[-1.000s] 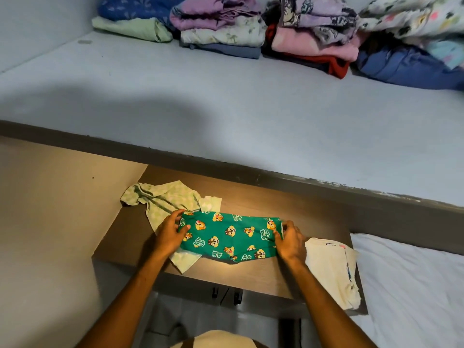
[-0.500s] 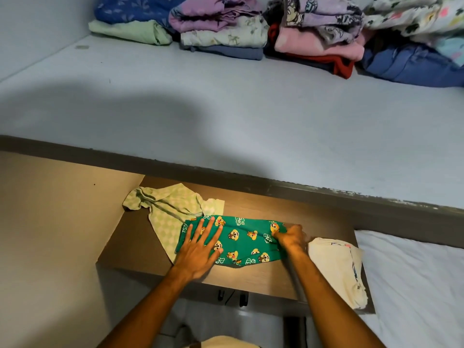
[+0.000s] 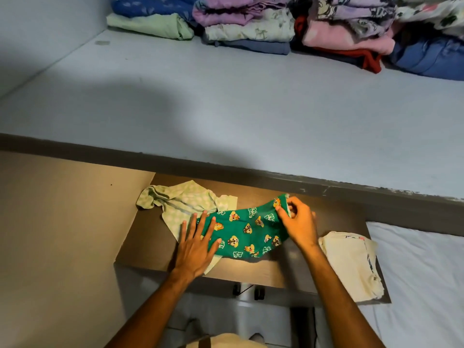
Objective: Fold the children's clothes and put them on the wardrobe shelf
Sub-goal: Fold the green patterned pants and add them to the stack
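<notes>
While the green shorts (image 3: 247, 233) lie across the middle of the brown table (image 3: 148, 243), the right hand (image 3: 297, 223) has its fingers pinched together on the shorts' right end, lifted a bit off the wood, and the left hand (image 3: 197, 243) lies flat w/ fingers spread apart, pinning the left end, gripping nothing. Looks like a fold-in-half step: best to carry the pinched end straight over toward the left hand, keep hems lined up, keep the flat palm down so the cloth doesn't slide, then smooth the crease. The pale green top (image 3: 180, 205) lies under and behind the shorts' left end, touching them, so it could get dragged along; worth watching. The cream shirt (image 3: 351, 262) sits folded at the table's right end, near the shorts but apart, part of it close to the front edge. The table's front edge is just behind the left wrist, so not much room toward the person. The wardrobe shelf (image 3: 226, 109) beyond the table has plenty of bare surface, w/ folded stacks (image 3: 251, 28) only along its far side.
</notes>
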